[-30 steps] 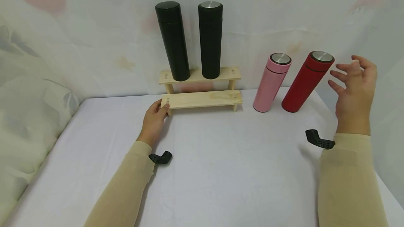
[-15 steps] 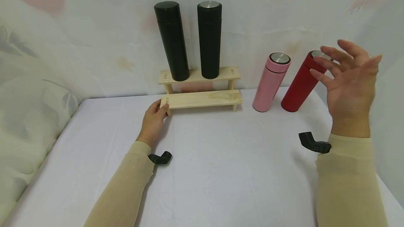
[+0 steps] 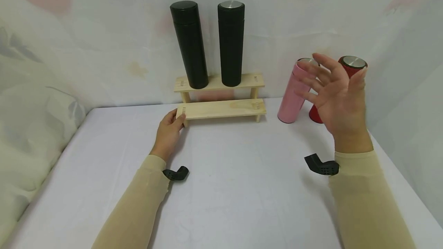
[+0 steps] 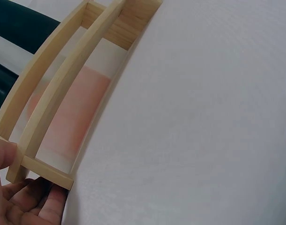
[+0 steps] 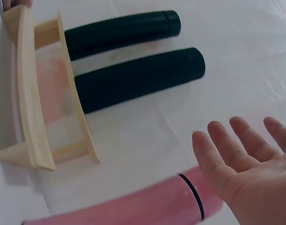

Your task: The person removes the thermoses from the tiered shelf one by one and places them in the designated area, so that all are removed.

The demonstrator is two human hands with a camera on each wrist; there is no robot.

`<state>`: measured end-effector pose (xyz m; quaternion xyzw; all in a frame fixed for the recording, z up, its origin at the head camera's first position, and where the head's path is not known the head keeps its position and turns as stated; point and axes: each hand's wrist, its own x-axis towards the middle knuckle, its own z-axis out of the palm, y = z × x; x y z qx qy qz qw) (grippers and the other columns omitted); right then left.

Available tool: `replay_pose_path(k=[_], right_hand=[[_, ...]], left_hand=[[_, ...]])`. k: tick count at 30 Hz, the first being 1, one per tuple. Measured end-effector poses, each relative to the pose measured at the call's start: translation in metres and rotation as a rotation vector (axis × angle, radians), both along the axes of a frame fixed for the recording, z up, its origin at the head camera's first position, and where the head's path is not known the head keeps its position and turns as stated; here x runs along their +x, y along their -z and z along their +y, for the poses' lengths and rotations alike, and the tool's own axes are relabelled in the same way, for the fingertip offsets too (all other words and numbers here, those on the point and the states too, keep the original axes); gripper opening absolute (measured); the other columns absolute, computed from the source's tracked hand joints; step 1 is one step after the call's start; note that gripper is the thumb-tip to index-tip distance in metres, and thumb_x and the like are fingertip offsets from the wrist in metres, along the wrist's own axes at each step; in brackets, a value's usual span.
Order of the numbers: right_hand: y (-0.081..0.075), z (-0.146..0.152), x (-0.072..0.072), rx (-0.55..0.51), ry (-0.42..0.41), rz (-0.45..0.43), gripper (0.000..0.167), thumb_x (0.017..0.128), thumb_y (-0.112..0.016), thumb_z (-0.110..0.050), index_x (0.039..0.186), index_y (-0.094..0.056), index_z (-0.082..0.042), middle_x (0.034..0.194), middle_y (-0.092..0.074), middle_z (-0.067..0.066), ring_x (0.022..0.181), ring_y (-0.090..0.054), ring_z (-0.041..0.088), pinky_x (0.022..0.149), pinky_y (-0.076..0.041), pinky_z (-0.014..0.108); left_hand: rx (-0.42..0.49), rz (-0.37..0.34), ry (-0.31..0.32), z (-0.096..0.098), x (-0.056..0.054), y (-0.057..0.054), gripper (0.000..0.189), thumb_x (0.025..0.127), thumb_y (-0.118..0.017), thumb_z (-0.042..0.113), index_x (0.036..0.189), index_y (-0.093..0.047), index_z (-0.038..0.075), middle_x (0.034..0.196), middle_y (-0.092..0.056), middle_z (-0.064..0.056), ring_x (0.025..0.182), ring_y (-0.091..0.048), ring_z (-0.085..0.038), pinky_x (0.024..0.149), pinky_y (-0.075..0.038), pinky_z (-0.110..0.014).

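White table [image 3: 235,187] bears a wooden stand [image 3: 221,110] at twelve o'clock, with two black flasks [image 3: 190,45], capped, contents unseen. Left hand [image 3: 168,131] pinches the stand's nine-o'clock end. Right hand [image 3: 337,103], spread, holding nothing, has shifted from the red flask [image 3: 351,71] toward nine o'clock, so it is now nearer the pink flask [image 3: 289,99], at two o'clock.

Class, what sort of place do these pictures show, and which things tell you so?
Probably a staged tabletop set-up, perhaps for filming: a white-covered table, a patterned cloth-like backdrop behind it, and a wooden stand with two black bottles on its upper tier.
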<state>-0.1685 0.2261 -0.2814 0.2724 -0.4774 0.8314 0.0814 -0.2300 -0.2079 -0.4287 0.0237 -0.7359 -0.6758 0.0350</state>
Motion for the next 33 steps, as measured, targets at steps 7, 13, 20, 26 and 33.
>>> replay_pose_path(k=[7, 13, 20, 26, 33], right_hand=[[0.003, -0.027, -0.002, 0.086, -0.095, 0.045, 0.082, 0.102, -0.067, -0.064, 0.158, -0.053, -0.006, 0.158, -0.049, 0.027, 0.143, -0.048, 0.048, 0.112, -0.045, 0.057], [0.001, -0.052, -0.013, 0.116, -0.114, -0.045, 0.085, 0.094, -0.078, -0.062, 0.158, -0.054, -0.011, 0.16, -0.047, 0.025, 0.142, -0.048, 0.047, 0.112, -0.043, 0.061], [-0.005, -0.075, -0.041, 0.134, -0.056, -0.114, 0.097, 0.084, -0.09, -0.061, 0.157, -0.05, -0.01, 0.156, -0.051, 0.023, 0.14, -0.05, 0.043, 0.112, -0.046, 0.059], [-0.011, -0.09, -0.066, 0.14, 0.005, -0.13, 0.085, 0.094, -0.079, -0.06, 0.157, -0.049, -0.011, 0.154, -0.052, 0.021, 0.141, -0.048, 0.042, 0.116, -0.039, 0.064], [-0.012, -0.1, -0.095, 0.137, 0.102, -0.211, 0.067, 0.105, -0.064, -0.057, 0.155, -0.049, -0.014, 0.151, -0.052, 0.018, 0.142, -0.046, 0.044, 0.117, -0.037, 0.063]], left_hand=[[-0.023, -0.007, -0.011, -0.003, 0.004, -0.001, 0.064, 0.115, -0.06, 0.028, 0.166, -0.037, -0.003, 0.161, -0.05, -0.02, 0.144, -0.053, -0.026, 0.117, -0.046, -0.032], [0.007, 0.0, -0.019, -0.004, 0.006, -0.001, 0.063, 0.115, -0.061, 0.026, 0.166, -0.037, -0.004, 0.16, -0.05, -0.021, 0.144, -0.053, -0.027, 0.118, -0.045, -0.032], [0.003, -0.008, -0.028, -0.003, 0.006, 0.001, 0.062, 0.114, -0.062, 0.025, 0.165, -0.04, -0.004, 0.158, -0.053, -0.021, 0.142, -0.054, -0.027, 0.117, -0.046, -0.033], [-0.017, -0.007, -0.034, -0.003, 0.007, 0.001, 0.06, 0.114, -0.061, 0.026, 0.164, -0.042, -0.003, 0.157, -0.055, -0.02, 0.14, -0.056, -0.026, 0.117, -0.047, -0.034], [-0.025, -0.002, -0.029, -0.005, 0.007, 0.001, 0.06, 0.114, -0.061, 0.026, 0.164, -0.041, -0.002, 0.157, -0.055, -0.019, 0.14, -0.057, -0.026, 0.117, -0.047, -0.034]])
